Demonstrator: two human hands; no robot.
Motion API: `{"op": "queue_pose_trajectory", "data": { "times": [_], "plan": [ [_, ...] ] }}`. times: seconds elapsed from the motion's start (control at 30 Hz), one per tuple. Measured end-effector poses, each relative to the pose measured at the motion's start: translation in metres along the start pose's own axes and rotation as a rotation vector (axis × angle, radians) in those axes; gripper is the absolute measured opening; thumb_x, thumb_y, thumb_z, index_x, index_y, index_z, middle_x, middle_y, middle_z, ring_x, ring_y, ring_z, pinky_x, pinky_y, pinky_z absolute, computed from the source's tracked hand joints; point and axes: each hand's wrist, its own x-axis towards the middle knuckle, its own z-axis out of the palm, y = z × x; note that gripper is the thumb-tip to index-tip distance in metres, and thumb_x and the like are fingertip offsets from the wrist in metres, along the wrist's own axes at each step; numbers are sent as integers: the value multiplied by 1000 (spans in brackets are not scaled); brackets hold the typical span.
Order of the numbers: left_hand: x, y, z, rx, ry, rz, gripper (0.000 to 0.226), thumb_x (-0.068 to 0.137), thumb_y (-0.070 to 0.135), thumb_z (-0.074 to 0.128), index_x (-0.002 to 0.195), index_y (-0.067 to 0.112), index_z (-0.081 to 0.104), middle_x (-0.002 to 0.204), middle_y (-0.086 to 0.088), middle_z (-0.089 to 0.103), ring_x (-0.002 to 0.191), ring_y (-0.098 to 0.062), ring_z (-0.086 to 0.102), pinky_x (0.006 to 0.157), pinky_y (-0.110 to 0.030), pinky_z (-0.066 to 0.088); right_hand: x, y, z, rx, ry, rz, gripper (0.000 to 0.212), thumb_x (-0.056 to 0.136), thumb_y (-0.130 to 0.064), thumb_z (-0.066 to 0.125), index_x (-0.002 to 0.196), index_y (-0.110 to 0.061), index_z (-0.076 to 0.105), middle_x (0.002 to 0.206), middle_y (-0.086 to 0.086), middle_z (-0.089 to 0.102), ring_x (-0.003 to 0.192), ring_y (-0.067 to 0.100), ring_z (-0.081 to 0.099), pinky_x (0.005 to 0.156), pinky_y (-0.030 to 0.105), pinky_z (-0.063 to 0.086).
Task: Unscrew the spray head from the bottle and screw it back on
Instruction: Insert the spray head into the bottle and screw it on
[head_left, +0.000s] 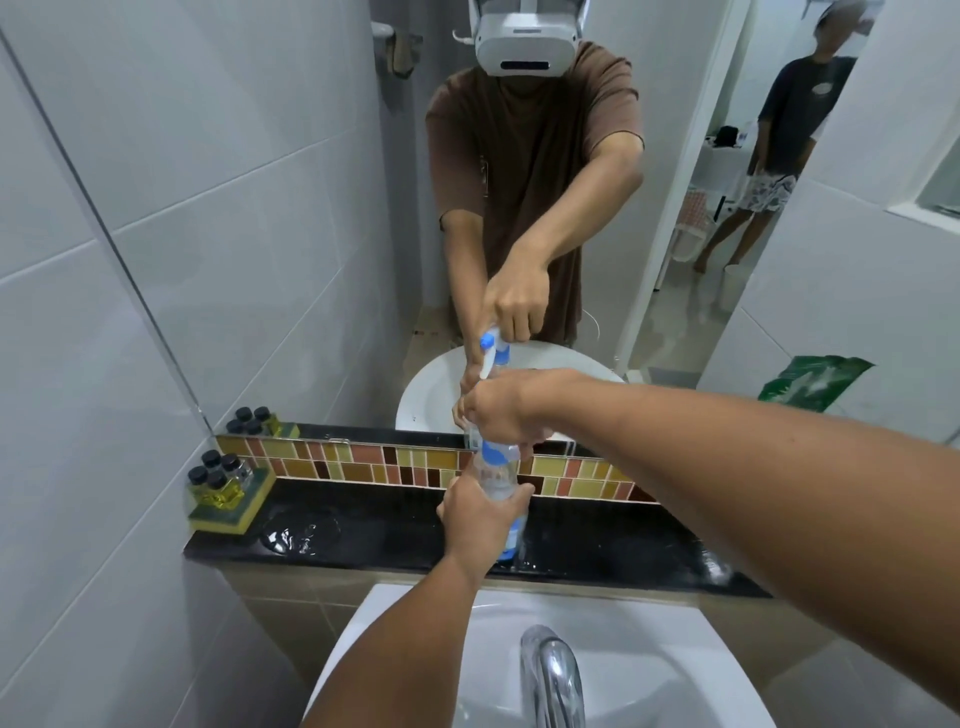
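I see the black ledge (363, 535) behind the sink (649, 675), with the bottle (498, 480) standing upright on it. My left hand (475, 514) is wrapped round its body; my right hand (501, 410) is closed over the spray head (496, 451) from above. The head seems seated on the neck, so I judge a twist is in progress; whether off or on, I cannot tell.

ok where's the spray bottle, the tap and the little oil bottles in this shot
spray bottle (500, 480): head view, clear body just above the left hand
tap (555, 670): head view, curved chrome spout
little oil bottles (218, 480): head view, black-capped cluster on the sponge
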Motion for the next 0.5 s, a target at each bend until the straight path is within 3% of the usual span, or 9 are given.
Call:
{"op": "queue_pose_trajectory", "data": {
  "times": [0.07,0.1,0.13,0.2,0.3,0.4,0.47,0.5],
  "plan": [
    [2,-1,-3,12,-31,2,46,79,48,92,112,33,64,107,3,75,106,-22,74,105,-53,60,-6,7,-15,19,-156,-13,62,101,-46,54,154,-21,35,141,12,53,113,31,65,64,32,57],
    [2,-1,-4,23,-41,-5,46,79,50,91,111,35,63,108,3,74,107,-23,74,105,-54,60,-8,14,-22,-96,-193,-47,78,94,-60,57,158,-30,25,153,9,42,127,34,55,76,38,57],
    [2,0,-5,34,-42,-9,46,79,51,91,110,37,60,109,4,73,109,-23,72,105,-54,60,-9,21,-27,-285,-165,-103,87,86,-69,61,158,-37,23,158,6,34,137,36,43,91,46,52],
    [2,1,-5,47,-37,-3,49,80,49,91,112,39,56,111,5,70,112,-23,70,106,-52,60,-11,30,-28,-634,41,-267,87,78,-76,64,153,-42,34,156,5,32,138,35,33,99,50,44],
    [1,2,-6,45,-40,13,51,82,46,91,118,34,57,115,2,70,115,-23,69,106,-51,60,-5,40,-20,-872,331,-523,75,84,-73,58,145,-31,51,155,6,37,136,31,36,100,44,46],
    [3,-1,-6,32,-80,16,53,82,44,92,122,25,62,113,-2,73,110,-24,73,103,-51,63,-1,47,-12,-877,330,-558,62,95,-57,55,144,-18,53,147,5,53,134,27,44,107,42,42],
    [5,-3,-5,19,-76,18,52,81,43,92,121,23,64,111,-5,74,107,-26,75,100,-52,64,0,52,-6,-809,395,-615,54,98,-50,56,131,-8,63,128,11,66,117,26,56,96,40,50],
    [5,-4,-4,14,-62,16,49,81,42,93,117,25,64,110,-6,74,106,-27,75,99,-53,64,-2,55,-4,-717,507,-695,50,96,-48,59,117,-3,69,110,15,72,97,27,63,80,41,54]
  ]
}}
